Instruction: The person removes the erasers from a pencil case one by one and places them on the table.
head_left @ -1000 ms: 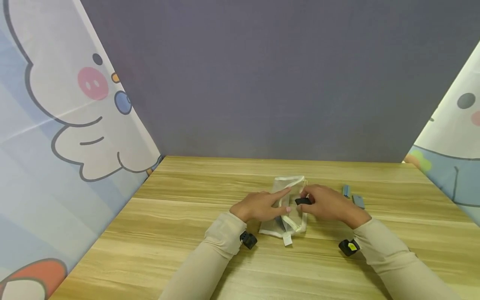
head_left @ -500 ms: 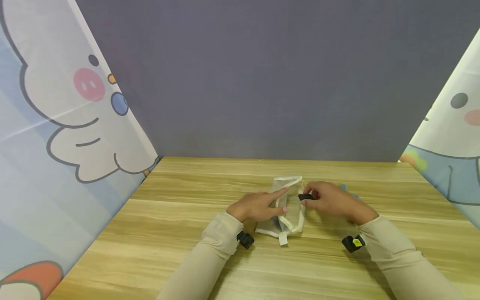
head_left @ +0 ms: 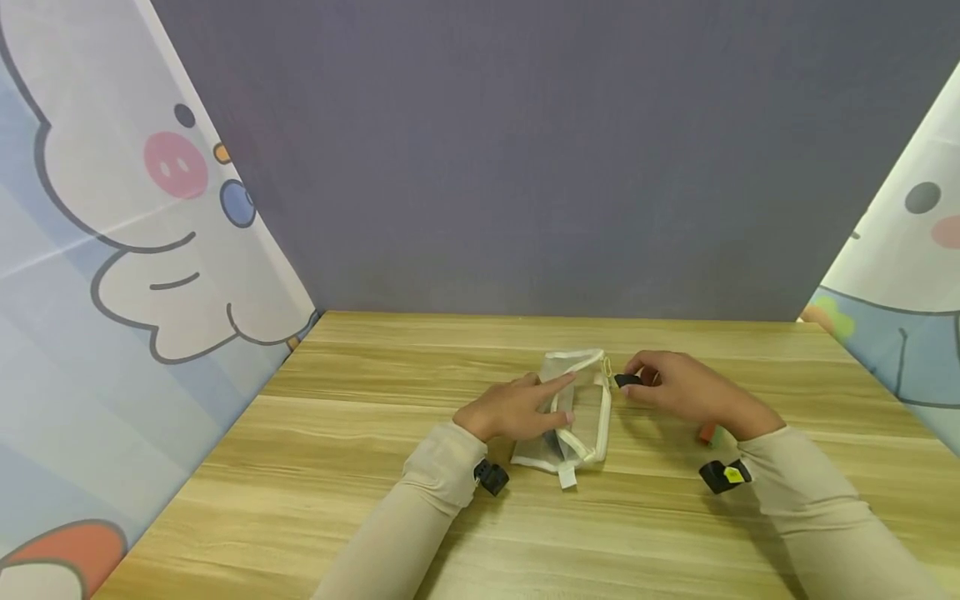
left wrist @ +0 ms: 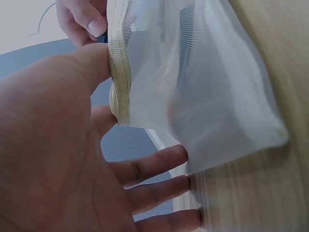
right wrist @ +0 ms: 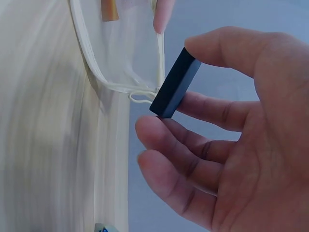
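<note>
A sheer mesh zip pouch [head_left: 588,408] with pale trim lies on the table. My left hand [head_left: 513,410] rests at its mouth, thumb and index finger spread; in the left wrist view the thumb lies along the zip edge [left wrist: 119,63]. Something dark [head_left: 552,442] shows through the mesh, its kind unclear. Just right of the pouch, my right hand [head_left: 678,387] pinches a small black rectangular block [right wrist: 175,83] between thumb and fingers. The block is outside the pouch, beside the looped zip pull [right wrist: 141,98].
Below my right wrist lies a small red piece [head_left: 707,433] beside a green one [head_left: 718,436], both partly covered. The wooden table [head_left: 360,400] meets a grey panel [head_left: 525,167] at the back. Cartoon-printed cloths [head_left: 150,250] hang at both sides.
My right hand has drawn the black block rightward and away from the pouch's mouth. It now covers the blue and grey pieces seen before, while red and green show. The left hand barely moved.
</note>
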Available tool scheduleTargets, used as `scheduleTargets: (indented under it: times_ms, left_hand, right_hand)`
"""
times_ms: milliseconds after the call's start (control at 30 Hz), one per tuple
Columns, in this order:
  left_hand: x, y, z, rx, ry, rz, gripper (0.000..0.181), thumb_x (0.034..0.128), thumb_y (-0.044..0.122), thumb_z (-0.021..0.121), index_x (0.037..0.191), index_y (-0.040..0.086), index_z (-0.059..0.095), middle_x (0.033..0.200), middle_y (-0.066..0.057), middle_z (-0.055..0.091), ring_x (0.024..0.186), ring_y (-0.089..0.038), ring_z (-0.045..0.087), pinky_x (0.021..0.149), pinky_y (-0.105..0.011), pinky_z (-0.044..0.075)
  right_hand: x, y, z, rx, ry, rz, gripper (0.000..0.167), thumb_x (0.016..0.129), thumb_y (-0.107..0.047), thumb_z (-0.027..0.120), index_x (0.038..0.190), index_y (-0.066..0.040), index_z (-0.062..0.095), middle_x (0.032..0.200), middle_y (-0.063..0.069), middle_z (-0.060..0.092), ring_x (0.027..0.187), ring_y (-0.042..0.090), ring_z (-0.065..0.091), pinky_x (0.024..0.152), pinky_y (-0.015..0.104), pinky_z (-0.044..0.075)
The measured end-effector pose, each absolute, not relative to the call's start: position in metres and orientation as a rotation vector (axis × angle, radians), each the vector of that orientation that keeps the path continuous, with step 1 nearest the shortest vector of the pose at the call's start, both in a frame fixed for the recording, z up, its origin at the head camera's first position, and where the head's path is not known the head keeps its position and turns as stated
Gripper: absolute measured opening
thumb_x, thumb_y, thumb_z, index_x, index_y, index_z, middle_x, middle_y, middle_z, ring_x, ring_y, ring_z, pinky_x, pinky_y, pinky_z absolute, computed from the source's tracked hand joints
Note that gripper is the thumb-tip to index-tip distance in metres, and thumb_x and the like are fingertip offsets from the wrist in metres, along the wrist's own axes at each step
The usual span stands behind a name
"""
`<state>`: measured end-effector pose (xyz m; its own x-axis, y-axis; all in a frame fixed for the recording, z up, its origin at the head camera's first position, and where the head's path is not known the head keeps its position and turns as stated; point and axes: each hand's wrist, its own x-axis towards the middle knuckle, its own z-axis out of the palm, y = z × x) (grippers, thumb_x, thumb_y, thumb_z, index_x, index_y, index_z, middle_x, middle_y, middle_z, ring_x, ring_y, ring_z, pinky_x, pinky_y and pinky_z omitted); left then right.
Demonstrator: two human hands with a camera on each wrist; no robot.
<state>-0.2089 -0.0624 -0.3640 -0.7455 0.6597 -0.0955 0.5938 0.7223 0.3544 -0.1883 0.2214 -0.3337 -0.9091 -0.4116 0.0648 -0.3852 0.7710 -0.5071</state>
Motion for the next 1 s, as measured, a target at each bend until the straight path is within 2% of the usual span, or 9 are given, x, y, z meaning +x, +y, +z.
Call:
scheduleTargets:
  times_ms: [133, 333, 533, 800, 933, 1000]
  left_hand:
    - [-0.207, -0.063, -0.362, 1.011, 2.681, 0.472, 0.067, 0.1011, 0.062, 0.041, 0.160, 0.040, 0.019, 0.142, -0.010, 0.051, 0.107, -0.021, 0.061, 0.084, -0.042, 0.051]
    - [-0.207, -0.064, -0.360, 1.004, 2.634, 0.519, 0.070, 0.0997, 0.063, 0.043, 0.160, 0.043, 0.015, 0.153, -0.007, 0.044, 0.129, -0.026, 0.053, 0.097, -0.048, 0.047]
    - [-0.207, -0.065, -0.358, 1.027, 2.570, 0.552, 0.076, 0.0975, 0.066, 0.046, 0.161, 0.041, 0.011, 0.156, -0.005, 0.040, 0.133, -0.025, 0.049, 0.101, -0.045, 0.046]
    - [-0.206, -0.066, -0.355, 1.037, 2.533, 0.567, 0.077, 0.0990, 0.060, 0.050, 0.162, 0.039, 0.010, 0.159, -0.001, 0.034, 0.137, -0.023, 0.046, 0.106, -0.044, 0.042]
    - [-0.203, -0.062, -0.354, 1.040, 2.618, 0.477, 0.073, 0.0991, 0.058, 0.052, 0.161, 0.039, 0.017, 0.155, 0.001, 0.042, 0.136, -0.025, 0.047, 0.102, -0.046, 0.045]
    - [-0.201, -0.059, -0.353, 1.049, 2.655, 0.422, 0.072, 0.0990, 0.056, 0.054, 0.161, 0.037, 0.021, 0.139, 0.002, 0.060, 0.126, -0.023, 0.055, 0.094, -0.044, 0.050]
  right_hand:
    - [-0.189, 0.224, -0.332, -0.643, 2.893, -0.816, 0.039, 0.098, -0.039, 0.066, 0.118, -0.007, 0.064, 0.095, 0.001, 0.065, 0.082, 0.014, 0.060, 0.072, 0.038, 0.049]
    - [-0.189, 0.229, -0.332, -0.642, 2.911, -0.795, 0.035, 0.098, -0.038, 0.066, 0.117, -0.008, 0.065, 0.096, 0.001, 0.065, 0.084, 0.015, 0.060, 0.073, 0.039, 0.049]
    - [-0.189, 0.233, -0.331, -0.631, 2.941, -0.771, 0.036, 0.098, -0.038, 0.067, 0.117, -0.008, 0.066, 0.095, 0.000, 0.065, 0.085, 0.016, 0.061, 0.075, 0.041, 0.049]
    - [-0.188, 0.238, -0.329, -0.610, 2.927, -0.768, 0.037, 0.098, -0.039, 0.065, 0.118, -0.007, 0.065, 0.097, 0.002, 0.065, 0.086, 0.017, 0.062, 0.075, 0.042, 0.051]
    - [-0.189, 0.241, -0.329, -0.602, 2.921, -0.750, 0.038, 0.099, -0.037, 0.065, 0.120, -0.005, 0.064, 0.098, 0.003, 0.065, 0.087, 0.018, 0.062, 0.075, 0.042, 0.051]
    - [-0.190, 0.242, -0.329, -0.599, 2.923, -0.738, 0.038, 0.098, -0.036, 0.066, 0.120, -0.004, 0.064, 0.097, 0.004, 0.065, 0.086, 0.017, 0.062, 0.074, 0.042, 0.051]
